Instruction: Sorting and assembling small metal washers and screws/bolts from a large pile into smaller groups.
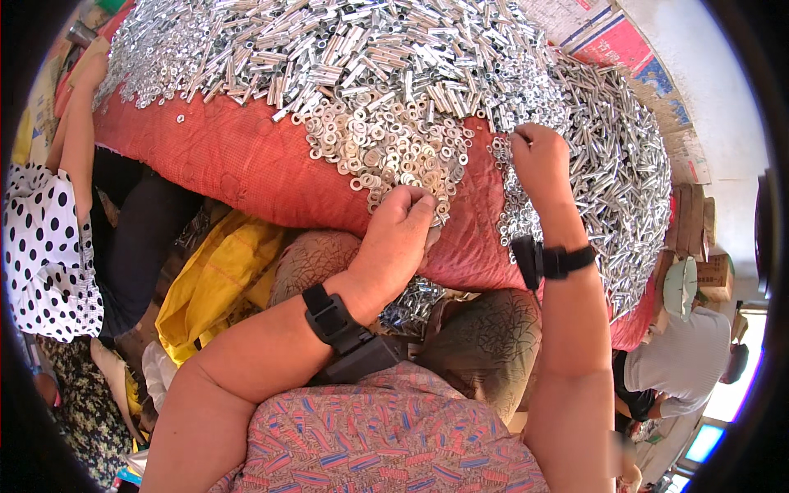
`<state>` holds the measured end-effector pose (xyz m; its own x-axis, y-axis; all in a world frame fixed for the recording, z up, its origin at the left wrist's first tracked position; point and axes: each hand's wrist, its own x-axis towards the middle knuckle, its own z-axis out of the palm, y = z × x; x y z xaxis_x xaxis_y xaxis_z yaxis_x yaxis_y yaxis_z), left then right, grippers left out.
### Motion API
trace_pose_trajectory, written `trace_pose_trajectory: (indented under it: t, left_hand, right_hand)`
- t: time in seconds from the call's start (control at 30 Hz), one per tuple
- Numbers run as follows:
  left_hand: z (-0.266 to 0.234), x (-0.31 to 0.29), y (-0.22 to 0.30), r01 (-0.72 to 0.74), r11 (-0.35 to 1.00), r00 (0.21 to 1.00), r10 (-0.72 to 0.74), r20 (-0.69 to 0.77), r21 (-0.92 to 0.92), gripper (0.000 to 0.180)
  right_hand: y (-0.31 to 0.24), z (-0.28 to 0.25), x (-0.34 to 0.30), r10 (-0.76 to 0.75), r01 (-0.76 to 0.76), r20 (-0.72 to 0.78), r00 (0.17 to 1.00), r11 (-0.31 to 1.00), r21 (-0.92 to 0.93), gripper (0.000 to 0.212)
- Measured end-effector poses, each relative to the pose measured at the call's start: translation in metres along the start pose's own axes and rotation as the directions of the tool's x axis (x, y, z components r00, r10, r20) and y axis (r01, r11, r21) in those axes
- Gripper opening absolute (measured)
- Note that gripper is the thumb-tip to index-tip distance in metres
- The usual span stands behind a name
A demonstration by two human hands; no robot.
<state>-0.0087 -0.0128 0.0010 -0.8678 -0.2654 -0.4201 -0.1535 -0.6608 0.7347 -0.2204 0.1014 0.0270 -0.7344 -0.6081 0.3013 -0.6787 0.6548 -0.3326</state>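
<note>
My left hand (398, 234) is closed, thumb against fingers, at the near edge of a heap of flat metal washers (386, 148). What it pinches is hidden behind the fingers. To the right, my right hand (542, 160) is curled in a pinch over small shiny nuts (516, 201); anything between its fingertips is too small to make out. Behind both hands spreads a large pile of silver metal sleeves (345, 49). Long thin bolts or pins (612, 156) are heaped to the right. All of it lies on red woven sacking (222, 156).
At the left, another person in a polka-dot top (53, 246) reaches toward the pile. A yellow sack (214, 275) lies beside my knee. More metal parts (415, 306) show between my legs. A person in grey (682, 361) sits at the far right, near cardboard boxes (717, 278).
</note>
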Motion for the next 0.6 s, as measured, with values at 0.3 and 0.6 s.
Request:
trace_pose_trajectory:
  t: [0.3, 0.6]
  left_hand:
    - [0.003, -0.003, 0.005, 0.122, 0.992, 0.992, -0.123, -0.025, -0.038, 0.017]
    - [0.0, -0.006, 0.005, 0.11, 0.99, 0.994, -0.109, 0.023, -0.09, 0.014]
  right_hand:
    - [0.018, 0.024, 0.014, -0.047, 0.048, 0.011, 0.999, 0.951, -0.305, 0.013]
    - [-0.071, -0.034, -0.058, -0.008, -0.126, 0.265, 0.964, 0.865, 0.485, 0.008]
